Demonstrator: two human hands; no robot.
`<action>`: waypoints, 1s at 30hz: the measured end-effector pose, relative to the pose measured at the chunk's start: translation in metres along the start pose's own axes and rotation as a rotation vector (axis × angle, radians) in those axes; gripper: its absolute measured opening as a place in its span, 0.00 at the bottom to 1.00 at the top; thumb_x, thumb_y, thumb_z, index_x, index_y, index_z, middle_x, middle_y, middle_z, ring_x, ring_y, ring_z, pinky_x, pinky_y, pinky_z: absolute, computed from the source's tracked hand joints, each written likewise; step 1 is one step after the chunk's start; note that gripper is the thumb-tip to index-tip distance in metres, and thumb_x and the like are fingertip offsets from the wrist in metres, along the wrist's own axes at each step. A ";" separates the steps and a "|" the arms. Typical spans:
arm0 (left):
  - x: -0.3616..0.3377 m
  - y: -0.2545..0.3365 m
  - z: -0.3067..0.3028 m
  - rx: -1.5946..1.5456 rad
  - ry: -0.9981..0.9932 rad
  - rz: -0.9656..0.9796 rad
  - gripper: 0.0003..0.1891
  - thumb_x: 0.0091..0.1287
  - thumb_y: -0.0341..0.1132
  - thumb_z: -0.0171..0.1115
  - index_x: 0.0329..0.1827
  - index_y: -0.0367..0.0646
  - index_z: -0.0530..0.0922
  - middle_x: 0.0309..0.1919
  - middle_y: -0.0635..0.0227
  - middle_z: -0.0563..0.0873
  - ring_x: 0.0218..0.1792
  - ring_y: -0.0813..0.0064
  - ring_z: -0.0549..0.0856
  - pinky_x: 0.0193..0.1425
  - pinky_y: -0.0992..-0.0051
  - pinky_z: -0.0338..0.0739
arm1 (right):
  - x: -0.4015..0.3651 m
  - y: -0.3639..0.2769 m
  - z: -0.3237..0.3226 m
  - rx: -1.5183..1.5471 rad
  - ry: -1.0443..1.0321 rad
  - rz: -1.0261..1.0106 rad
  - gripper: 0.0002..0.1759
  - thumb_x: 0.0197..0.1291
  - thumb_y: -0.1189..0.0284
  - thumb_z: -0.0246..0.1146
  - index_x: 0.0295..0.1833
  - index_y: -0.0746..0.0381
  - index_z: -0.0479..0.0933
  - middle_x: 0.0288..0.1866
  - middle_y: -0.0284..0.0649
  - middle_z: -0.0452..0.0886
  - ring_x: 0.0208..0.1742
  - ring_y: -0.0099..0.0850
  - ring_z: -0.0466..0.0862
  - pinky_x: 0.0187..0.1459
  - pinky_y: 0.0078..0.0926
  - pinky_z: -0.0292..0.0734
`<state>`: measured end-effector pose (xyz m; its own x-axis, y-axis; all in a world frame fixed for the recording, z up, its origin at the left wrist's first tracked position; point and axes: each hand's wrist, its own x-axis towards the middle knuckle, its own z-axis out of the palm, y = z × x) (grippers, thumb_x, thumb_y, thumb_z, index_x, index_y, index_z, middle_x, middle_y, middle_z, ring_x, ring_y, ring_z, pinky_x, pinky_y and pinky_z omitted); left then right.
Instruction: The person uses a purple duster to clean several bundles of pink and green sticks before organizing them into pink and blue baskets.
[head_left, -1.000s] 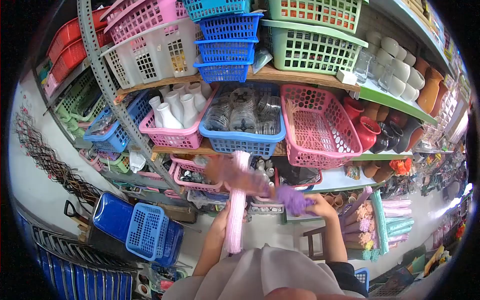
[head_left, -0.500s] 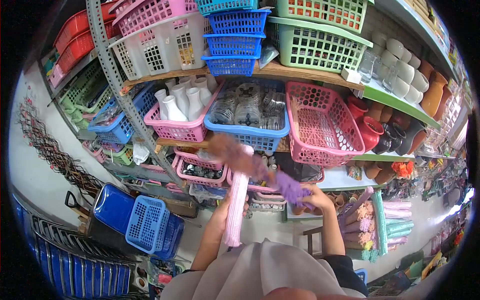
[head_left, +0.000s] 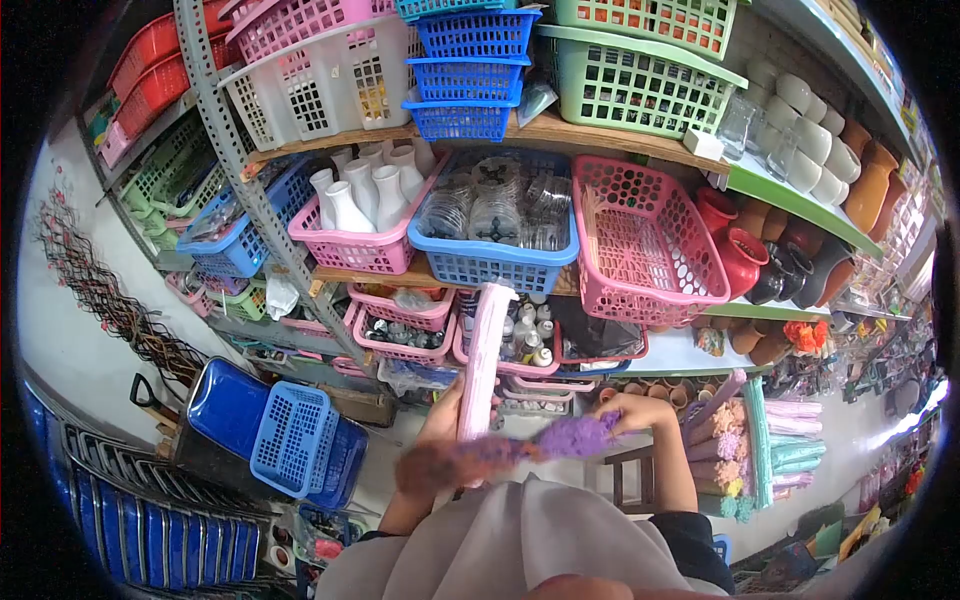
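My left hand (head_left: pixel 441 418) is wrapped around a long pale pink, ribbed bundle (head_left: pixel 484 350), held upright with its top end pointing at the shelves. In my closed right hand (head_left: pixel 642 413) is a long fluffy duster (head_left: pixel 575 437), purple near my fingers and brown towards its far end. It lies almost level across the lower part of the bundle, in front of it, and hides that part along with some of my left hand. Motion smears the brown end.
Ahead, shelves carry a pink basket of white vases (head_left: pixel 365 195), a blue basket of clear plastic pieces (head_left: pixel 495 250) and a pink basket (head_left: pixel 640 245). Similar pastel bundles (head_left: pixel 765 440) stand at the right. Blue baskets (head_left: pixel 292 440) and stacked chairs (head_left: pixel 150 530) are at the lower left.
The duster has swept down along the pink bundle, from near its top to its lower part. The bundle's top has risen slightly, and my right hand is a little lower.
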<state>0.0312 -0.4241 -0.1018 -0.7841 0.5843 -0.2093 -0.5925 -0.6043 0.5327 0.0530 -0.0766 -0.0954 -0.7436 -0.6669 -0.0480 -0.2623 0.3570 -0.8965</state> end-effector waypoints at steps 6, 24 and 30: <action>0.001 -0.015 -0.004 -0.012 -0.231 0.093 0.26 0.70 0.55 0.43 0.58 0.43 0.69 0.45 0.65 0.78 0.42 0.74 0.79 0.40 0.74 0.78 | -0.005 -0.002 -0.003 0.311 0.494 0.189 0.18 0.47 0.77 0.65 0.48 0.66 0.77 0.34 0.34 0.82 0.35 0.22 0.78 0.40 0.21 0.74; -0.003 -0.005 0.028 0.027 -0.060 0.003 0.24 0.71 0.49 0.44 0.59 0.38 0.67 0.40 0.62 0.81 0.34 0.72 0.82 0.36 0.76 0.79 | -0.025 -0.011 0.006 0.059 -0.107 0.112 0.22 0.43 0.79 0.66 0.49 0.67 0.77 0.39 0.38 0.83 0.38 0.22 0.78 0.43 0.22 0.73; 0.002 -0.016 0.017 0.137 -0.063 0.064 0.25 0.70 0.52 0.44 0.61 0.43 0.66 0.49 0.60 0.78 0.46 0.70 0.79 0.40 0.73 0.79 | -0.028 -0.015 0.006 0.120 0.432 0.271 0.20 0.44 0.80 0.67 0.48 0.65 0.78 0.39 0.34 0.82 0.39 0.21 0.77 0.44 0.22 0.73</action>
<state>0.0423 -0.4035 -0.0970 -0.8037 0.5824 -0.1220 -0.5076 -0.5640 0.6513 0.0816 -0.0672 -0.0828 -0.9675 -0.2218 -0.1217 0.0279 0.3845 -0.9227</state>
